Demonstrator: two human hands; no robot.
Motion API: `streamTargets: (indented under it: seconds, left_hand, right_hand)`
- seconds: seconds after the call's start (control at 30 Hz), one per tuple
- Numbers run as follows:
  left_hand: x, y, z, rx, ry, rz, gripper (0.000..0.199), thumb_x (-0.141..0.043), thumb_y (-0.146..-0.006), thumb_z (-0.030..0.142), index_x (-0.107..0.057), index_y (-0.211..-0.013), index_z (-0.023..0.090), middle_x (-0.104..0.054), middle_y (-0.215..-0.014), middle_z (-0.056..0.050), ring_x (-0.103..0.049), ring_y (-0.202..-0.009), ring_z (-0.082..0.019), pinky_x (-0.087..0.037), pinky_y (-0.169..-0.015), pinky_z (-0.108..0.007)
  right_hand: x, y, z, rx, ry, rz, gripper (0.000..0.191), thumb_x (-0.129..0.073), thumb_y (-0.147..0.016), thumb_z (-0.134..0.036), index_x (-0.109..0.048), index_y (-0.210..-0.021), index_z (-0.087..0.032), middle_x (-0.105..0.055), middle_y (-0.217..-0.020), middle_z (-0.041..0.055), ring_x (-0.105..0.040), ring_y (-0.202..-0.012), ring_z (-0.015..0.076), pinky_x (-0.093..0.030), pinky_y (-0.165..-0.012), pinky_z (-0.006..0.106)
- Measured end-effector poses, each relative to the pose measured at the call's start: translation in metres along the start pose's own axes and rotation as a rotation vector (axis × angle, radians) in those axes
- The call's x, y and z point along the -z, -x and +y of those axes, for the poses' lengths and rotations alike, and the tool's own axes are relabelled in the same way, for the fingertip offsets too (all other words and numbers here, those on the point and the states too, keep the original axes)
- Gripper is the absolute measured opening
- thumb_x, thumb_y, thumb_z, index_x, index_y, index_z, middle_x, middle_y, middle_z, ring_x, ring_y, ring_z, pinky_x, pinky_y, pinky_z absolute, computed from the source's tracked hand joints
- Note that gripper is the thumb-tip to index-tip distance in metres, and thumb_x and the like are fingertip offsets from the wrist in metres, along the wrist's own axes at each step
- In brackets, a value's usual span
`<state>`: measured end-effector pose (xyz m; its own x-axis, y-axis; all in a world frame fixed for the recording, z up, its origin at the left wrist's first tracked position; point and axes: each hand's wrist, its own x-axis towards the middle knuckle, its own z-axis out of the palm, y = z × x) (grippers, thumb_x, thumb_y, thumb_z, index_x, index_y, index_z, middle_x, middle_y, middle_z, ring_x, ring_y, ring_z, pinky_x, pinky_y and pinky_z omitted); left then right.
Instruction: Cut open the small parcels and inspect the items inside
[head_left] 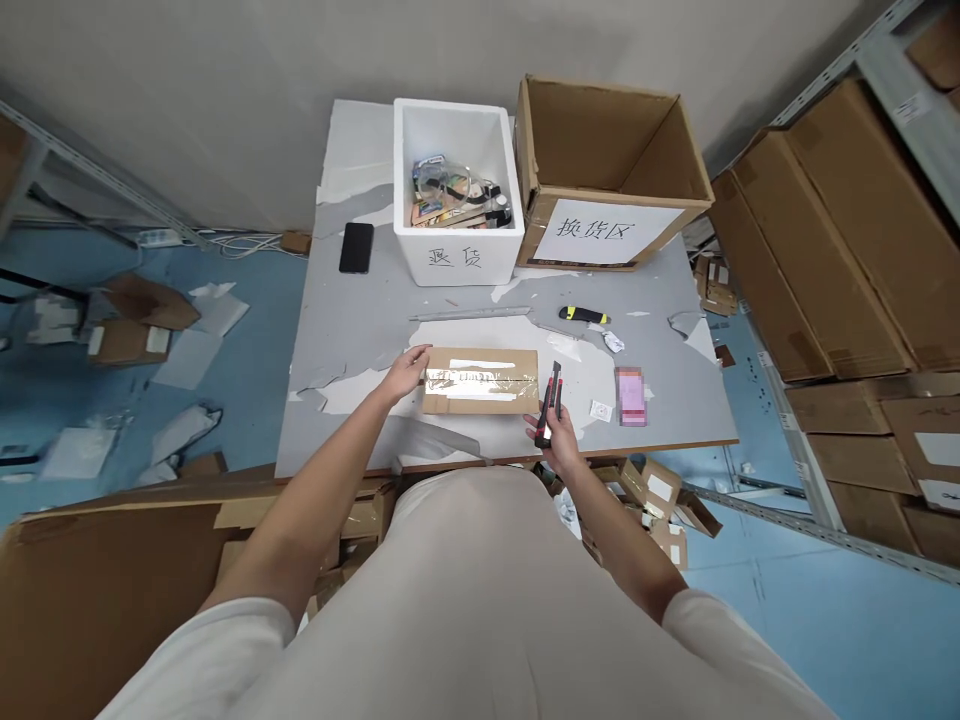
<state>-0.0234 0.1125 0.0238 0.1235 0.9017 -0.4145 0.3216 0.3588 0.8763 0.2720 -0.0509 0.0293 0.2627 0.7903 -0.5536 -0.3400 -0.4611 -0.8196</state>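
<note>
A sealed cardboard box (480, 402) lies flat near the table's front edge, with shiny clear tape along its top. My left hand (407, 374) grips the upper part of its left end. At the other end, my right hand (559, 440) holds a red and black utility knife (550, 400), its tip pointing away from me. The fingers of this hand are close to the box's lower right corner; I cannot tell whether they touch it. A second utility knife (583, 315), black and yellow, rests farther back on the right.
A white foam box (459, 258) holding mixed goods stands at the back, beside a large open carton (615, 180). On the table (330, 330), whose covering is torn, lie a black phone (356, 248) and a pink item (631, 396). Cartons fill shelves (855, 230) at right.
</note>
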Motion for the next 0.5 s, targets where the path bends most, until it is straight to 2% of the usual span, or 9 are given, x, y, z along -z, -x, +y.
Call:
streamTargets:
  seconds: [0.1, 0.23, 0.37, 0.5]
  left_hand:
    - [0.000, 0.011, -0.007, 0.046, 0.193, 0.031, 0.053, -0.063, -0.072, 0.054, -0.058, -0.111, 0.019, -0.060, -0.111, -0.008, -0.061, -0.091, -0.018, -0.056, -0.078, -0.038]
    - [-0.010, 0.055, -0.018, 0.048, 0.295, 0.103, 0.049, -0.071, -0.065, 0.052, -0.059, -0.097, 0.017, -0.060, -0.104, -0.005, -0.061, -0.085, -0.015, -0.055, -0.082, -0.037]
    - [-0.040, 0.101, -0.033, 0.089, 0.321, 0.176, 0.052, -0.075, -0.059, 0.054, -0.059, -0.091, 0.016, -0.062, -0.089, -0.004, -0.062, -0.077, -0.015, -0.053, -0.080, -0.037]
    - [-0.069, 0.125, -0.045, 0.118, 0.350, 0.167, 0.050, -0.075, -0.059, 0.057, -0.060, -0.085, 0.016, -0.062, -0.078, -0.002, -0.062, -0.071, -0.015, -0.052, -0.075, -0.032]
  right_hand:
    - [-0.010, -0.022, -0.021, 0.092, 0.040, -0.019, 0.047, -0.056, -0.079, -0.062, -0.042, -0.111, -0.030, -0.059, -0.118, 0.0030, -0.064, -0.076, 0.0119, -0.054, -0.062, 0.028]
    - [-0.026, -0.062, -0.071, 0.182, 0.352, -0.136, 0.039, -0.050, -0.091, -0.051, -0.050, -0.117, -0.022, -0.063, -0.105, 0.0043, -0.062, -0.082, 0.0128, -0.055, -0.071, 0.031]
    - [-0.053, -0.091, -0.104, 0.189, 0.427, -0.183, 0.037, -0.056, -0.091, -0.035, -0.054, -0.122, -0.015, -0.058, -0.120, 0.0092, -0.060, -0.101, 0.0200, -0.053, -0.084, 0.041]
    - [-0.073, -0.100, -0.113, 0.204, 0.417, -0.185, 0.037, -0.056, -0.092, -0.033, -0.052, -0.124, -0.014, -0.057, -0.122, 0.0101, -0.059, -0.103, 0.0198, -0.052, -0.086, 0.042]
